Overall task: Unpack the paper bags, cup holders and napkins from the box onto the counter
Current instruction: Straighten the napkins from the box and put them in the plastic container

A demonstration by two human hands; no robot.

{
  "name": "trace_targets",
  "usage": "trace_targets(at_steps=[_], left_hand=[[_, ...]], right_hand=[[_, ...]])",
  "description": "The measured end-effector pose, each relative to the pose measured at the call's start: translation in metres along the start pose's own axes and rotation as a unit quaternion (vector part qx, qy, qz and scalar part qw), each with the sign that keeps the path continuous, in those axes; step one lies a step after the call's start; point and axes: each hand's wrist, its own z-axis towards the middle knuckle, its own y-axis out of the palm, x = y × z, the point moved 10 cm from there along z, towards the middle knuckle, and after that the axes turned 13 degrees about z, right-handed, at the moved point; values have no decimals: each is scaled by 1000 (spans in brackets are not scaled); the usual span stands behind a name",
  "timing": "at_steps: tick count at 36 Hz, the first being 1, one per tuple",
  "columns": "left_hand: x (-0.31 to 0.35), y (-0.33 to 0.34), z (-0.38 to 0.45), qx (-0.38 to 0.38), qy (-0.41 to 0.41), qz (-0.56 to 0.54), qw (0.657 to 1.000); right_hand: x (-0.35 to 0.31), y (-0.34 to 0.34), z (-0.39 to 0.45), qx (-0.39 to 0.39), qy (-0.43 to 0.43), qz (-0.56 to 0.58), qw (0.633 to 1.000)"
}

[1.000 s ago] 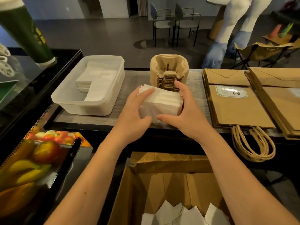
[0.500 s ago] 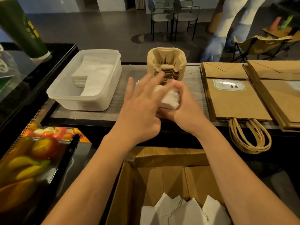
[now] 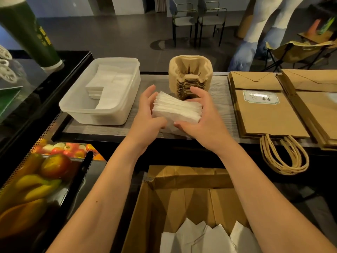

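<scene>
Both my hands hold a fanned stack of white napkins (image 3: 177, 110) above the counter (image 3: 218, 106): left hand (image 3: 147, 114) cupping its left end, right hand (image 3: 204, 119) curled around its right. Cup holders (image 3: 190, 77) stand just beyond, paper bags (image 3: 268, 110) right, box (image 3: 182, 203) near.

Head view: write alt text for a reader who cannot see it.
Both hands, left hand and right hand, hold a stack of white napkins above the counter, between a plastic tub and brown paper bags, before stacked cup holders.
</scene>
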Motion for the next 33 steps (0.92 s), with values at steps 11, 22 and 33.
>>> trace_targets(at_steps=[11,22,33], left_hand=[[3,3,5,-3,0,-27,1000],[10,-2,12,-32,77,100,991],[6,-7,18,-61,119,179,975]], right_hand=[[-4,0,5,-6,4,-9,1000],[-2,-2,3,-23,1,-37,999],[-2,-4,2,-41,3,-38,998]])
